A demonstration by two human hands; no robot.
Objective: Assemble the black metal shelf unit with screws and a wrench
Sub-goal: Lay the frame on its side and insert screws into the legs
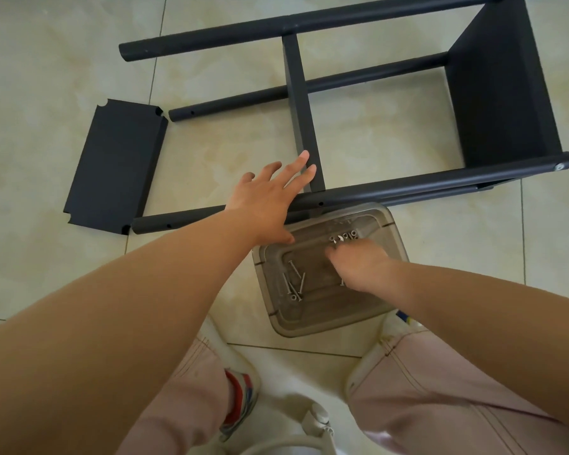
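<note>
Leftmost, loose flat black metal shelf panel point(115, 165) lay on tiled floor point(46, 77). Beside it, black tubular metal shelf frame point(375, 188) lay on its side, one panel fixed at right end. Left hand point(270, 198) stretched flat, fingers spread, over crossbar. Clear plastic tray point(329, 310) held silver screws point(294, 284); right hand point(358, 264) reached in, fingers curled, grasp unclear.

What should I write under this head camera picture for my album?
Left hand reaches toward the black shelf frame while the right hand picks among screws in a clear tray.
</note>
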